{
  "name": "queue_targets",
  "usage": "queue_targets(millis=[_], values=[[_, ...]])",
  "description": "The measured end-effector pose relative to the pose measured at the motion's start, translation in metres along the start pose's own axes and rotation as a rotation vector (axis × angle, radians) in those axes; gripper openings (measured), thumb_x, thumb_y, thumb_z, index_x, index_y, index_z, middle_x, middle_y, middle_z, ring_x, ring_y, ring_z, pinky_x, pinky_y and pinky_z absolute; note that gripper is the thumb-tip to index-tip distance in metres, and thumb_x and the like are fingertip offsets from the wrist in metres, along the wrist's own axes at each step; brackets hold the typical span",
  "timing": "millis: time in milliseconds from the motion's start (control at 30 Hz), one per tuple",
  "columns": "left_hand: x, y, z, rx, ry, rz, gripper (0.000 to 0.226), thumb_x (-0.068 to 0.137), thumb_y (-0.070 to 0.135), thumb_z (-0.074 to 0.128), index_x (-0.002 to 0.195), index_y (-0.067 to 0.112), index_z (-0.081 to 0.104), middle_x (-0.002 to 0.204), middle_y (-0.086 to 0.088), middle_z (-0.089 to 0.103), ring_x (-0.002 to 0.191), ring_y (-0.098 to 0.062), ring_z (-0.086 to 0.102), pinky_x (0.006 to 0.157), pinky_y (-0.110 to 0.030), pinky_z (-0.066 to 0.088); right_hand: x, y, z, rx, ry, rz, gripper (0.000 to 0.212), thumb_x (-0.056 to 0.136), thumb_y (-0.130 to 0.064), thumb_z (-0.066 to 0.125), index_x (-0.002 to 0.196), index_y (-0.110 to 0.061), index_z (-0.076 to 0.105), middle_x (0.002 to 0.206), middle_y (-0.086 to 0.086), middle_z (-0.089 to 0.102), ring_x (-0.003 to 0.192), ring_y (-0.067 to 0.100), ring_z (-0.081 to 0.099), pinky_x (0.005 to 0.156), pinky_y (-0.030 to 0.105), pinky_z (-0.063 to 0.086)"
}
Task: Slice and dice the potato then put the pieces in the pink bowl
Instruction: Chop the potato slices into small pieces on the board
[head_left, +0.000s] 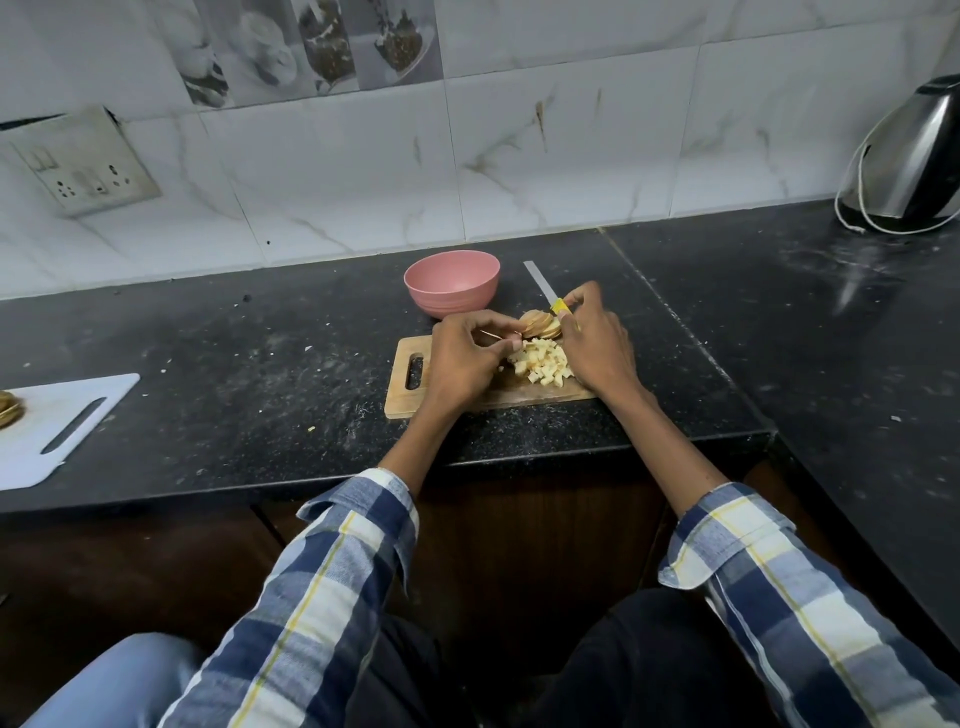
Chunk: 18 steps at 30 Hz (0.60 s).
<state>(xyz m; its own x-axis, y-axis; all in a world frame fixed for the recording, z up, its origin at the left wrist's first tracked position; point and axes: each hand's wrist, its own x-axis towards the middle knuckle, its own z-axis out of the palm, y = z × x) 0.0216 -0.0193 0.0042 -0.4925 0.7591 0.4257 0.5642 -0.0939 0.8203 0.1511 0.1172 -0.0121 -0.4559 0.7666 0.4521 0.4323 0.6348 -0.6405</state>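
On the wooden cutting board (402, 400), the left hand (462, 358) pinches a thin potato slice (501, 335) beside the diced pieces (543, 364). The right hand (597, 338) grips the knife (545, 291) just beyond the sliced stack (540, 325). The pink bowl (452, 283) sits behind the board.
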Motion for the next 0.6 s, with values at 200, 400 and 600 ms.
queue_targets(millis=[200,400,600], values=[[0.003,-0.004,-0.003,-0.063,0.035,-0.008,0.014,0.094,0.014,0.075,0.107,0.016,0.08,0.088,0.003,0.08,0.087,-0.014,0.077,0.084,-0.034,0.062,0.001,0.001,0.001,0.013,0.007,-0.01,0.01,0.107,-0.027,0.05,0.113,-0.022,0.043,0.083,0.001,0.065,0.071,0.026,0.063,0.061,0.036,0.042],[0.019,-0.017,-0.012,-0.092,0.122,-0.137,0.022,0.091,0.005,0.075,0.108,0.017,0.081,0.099,0.004,0.08,0.092,-0.009,0.075,0.082,-0.028,0.061,0.001,0.002,0.001,0.021,0.009,-0.007,0.01,0.107,-0.029,0.049,0.113,-0.023,0.043,0.081,-0.003,0.062,0.073,0.027,0.064,0.066,0.042,0.051],[0.027,-0.03,-0.016,0.163,-0.031,-0.149,0.043,0.09,0.04,0.079,0.125,0.017,0.074,0.121,0.003,0.075,0.1,-0.004,0.069,0.098,-0.035,0.057,0.001,0.002,0.002,0.019,0.0,-0.006,0.01,0.107,-0.029,0.049,0.113,-0.024,0.043,0.082,-0.003,0.064,0.074,0.025,0.066,0.067,0.043,0.054]])
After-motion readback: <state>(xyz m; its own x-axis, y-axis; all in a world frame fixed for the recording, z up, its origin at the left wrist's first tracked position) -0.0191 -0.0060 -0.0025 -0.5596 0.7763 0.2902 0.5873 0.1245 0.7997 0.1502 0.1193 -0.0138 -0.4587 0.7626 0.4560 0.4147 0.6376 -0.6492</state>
